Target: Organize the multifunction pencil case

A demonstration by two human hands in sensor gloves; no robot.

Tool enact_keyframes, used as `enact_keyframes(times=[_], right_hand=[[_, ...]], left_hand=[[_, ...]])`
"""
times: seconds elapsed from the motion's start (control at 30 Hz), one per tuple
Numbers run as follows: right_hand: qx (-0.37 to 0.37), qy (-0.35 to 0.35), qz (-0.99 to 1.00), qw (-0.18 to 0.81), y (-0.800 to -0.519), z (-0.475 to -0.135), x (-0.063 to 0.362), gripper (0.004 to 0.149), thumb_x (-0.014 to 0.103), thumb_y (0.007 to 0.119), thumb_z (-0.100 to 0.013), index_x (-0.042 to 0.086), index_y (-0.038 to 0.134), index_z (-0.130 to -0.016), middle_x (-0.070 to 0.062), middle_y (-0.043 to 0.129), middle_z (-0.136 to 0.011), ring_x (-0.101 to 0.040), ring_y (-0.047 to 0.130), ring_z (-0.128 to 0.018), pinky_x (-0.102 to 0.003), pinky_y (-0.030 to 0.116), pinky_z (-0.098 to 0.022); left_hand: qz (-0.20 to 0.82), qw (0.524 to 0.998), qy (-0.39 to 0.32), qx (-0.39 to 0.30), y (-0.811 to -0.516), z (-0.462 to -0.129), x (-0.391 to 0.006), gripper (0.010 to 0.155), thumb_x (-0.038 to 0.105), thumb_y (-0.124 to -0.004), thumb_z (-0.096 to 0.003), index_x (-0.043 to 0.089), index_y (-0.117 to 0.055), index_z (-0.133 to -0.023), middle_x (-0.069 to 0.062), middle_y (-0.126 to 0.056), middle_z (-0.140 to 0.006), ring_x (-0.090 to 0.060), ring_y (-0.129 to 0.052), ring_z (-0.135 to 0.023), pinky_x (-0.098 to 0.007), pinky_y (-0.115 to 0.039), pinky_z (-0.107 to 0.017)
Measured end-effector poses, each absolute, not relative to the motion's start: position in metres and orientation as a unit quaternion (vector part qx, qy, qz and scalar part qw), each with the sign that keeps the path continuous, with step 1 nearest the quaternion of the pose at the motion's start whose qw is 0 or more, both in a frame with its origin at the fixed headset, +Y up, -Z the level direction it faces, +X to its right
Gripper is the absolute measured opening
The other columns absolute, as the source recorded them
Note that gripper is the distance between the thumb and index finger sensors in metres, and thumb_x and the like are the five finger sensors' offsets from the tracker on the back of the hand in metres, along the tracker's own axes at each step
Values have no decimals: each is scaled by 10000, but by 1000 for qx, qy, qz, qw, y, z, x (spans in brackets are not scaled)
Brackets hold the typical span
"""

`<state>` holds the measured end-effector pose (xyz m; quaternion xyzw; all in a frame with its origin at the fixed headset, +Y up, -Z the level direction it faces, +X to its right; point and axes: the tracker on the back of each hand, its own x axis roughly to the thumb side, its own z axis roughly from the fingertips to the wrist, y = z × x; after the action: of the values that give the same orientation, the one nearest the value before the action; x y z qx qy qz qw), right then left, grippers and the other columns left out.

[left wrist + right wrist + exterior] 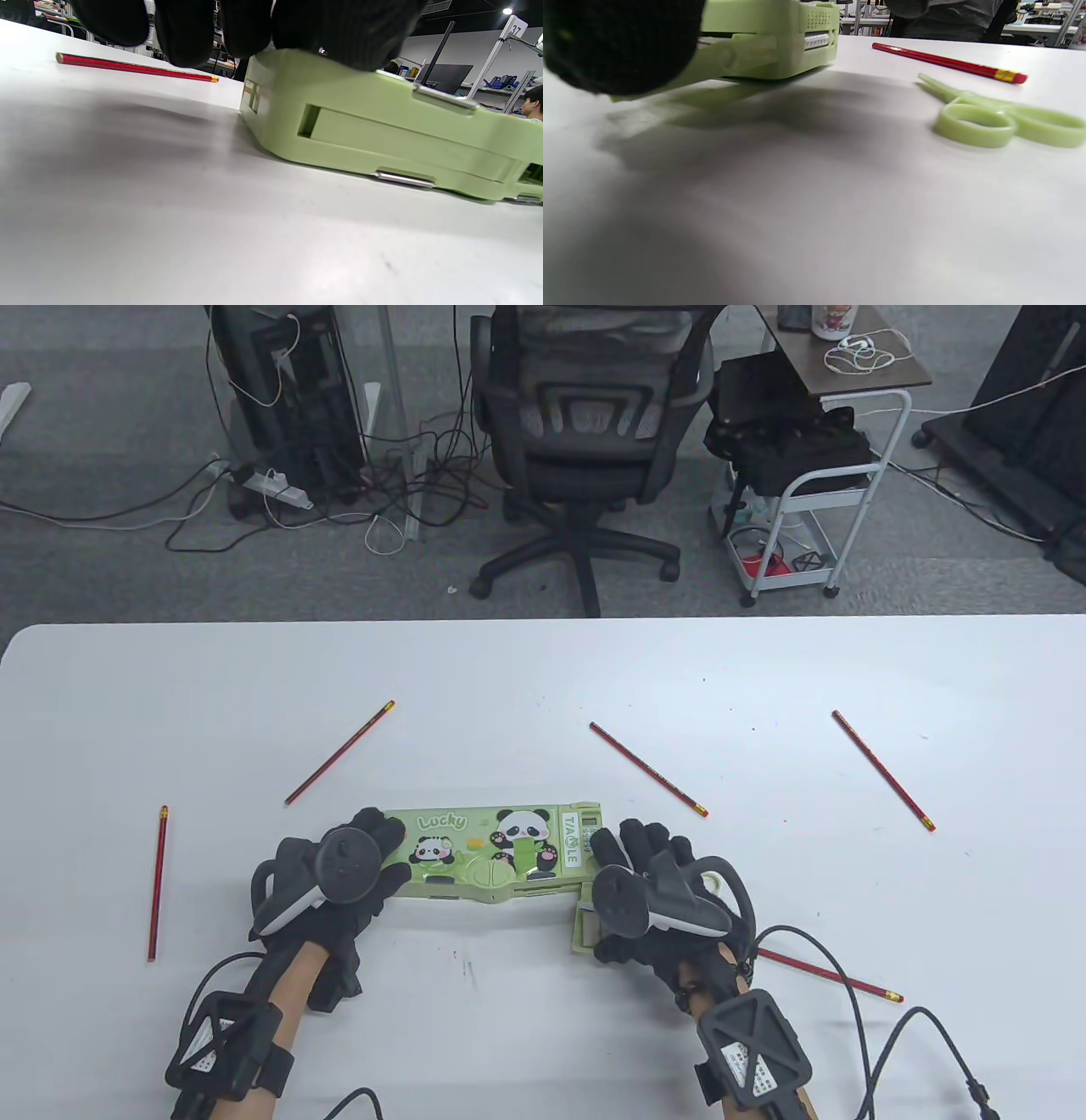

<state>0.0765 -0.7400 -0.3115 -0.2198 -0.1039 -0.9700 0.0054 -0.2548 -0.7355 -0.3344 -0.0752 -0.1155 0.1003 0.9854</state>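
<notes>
Fingers (386, 836) of the left hand (339, 874) are pressed on one pencil case (492, 853); right hand (653, 882) fingers' state cannot be told. Five pencils (339, 752) are counted, from 9 to 4 o'clock.

- The white tabletop (543, 670) fills the lower half of the table view, its far edge rounded at the corners.
- Beyond it lies grey carpet floor (102, 560).
- At 12 o'clock stands a black mesh office chair (585, 415) on a five-star wheeled base.
- At 11 o'clock a dark equipment rack (284, 390) stands over tangled cables and a white power strip (276, 487).
- At 1 o'clock a white wheeled cart (814, 492) carries a brown top shelf with a white cable and a black bag below.
- In the left wrist view a ceiling light (506, 10) glows at 1 o'clock, above shelving.
</notes>
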Motion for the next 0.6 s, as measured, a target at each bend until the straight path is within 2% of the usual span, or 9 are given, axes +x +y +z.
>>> enact_keyframes(times=[0.33, 0.6], right_hand=[[-203, -96, -974, 37, -742, -326, 38, 1205, 631, 705, -288, -55, 107, -1078, -478, 213, -1033, -683, 424, -970, -717, 457, -701], [-150, -108, -982, 35, -745, -339, 21, 1218, 661, 656, -307, -102, 65, -1050, -540, 217, -980, -724, 461, -936, -736, 501, -678]], left_hand=[[101, 985, -115, -76, -736, -335, -255, 605, 420, -733, -558, 214, -588, -1108, -149, -554, -1233, -498, -685, -1069, -741, -598, -695], [102, 985, -115, -75, -736, -336, -254, 606, 420, -733, -559, 214, -586, -1109, -148, -554, -1233, -497, -685, -1069, -741, -598, -695]])
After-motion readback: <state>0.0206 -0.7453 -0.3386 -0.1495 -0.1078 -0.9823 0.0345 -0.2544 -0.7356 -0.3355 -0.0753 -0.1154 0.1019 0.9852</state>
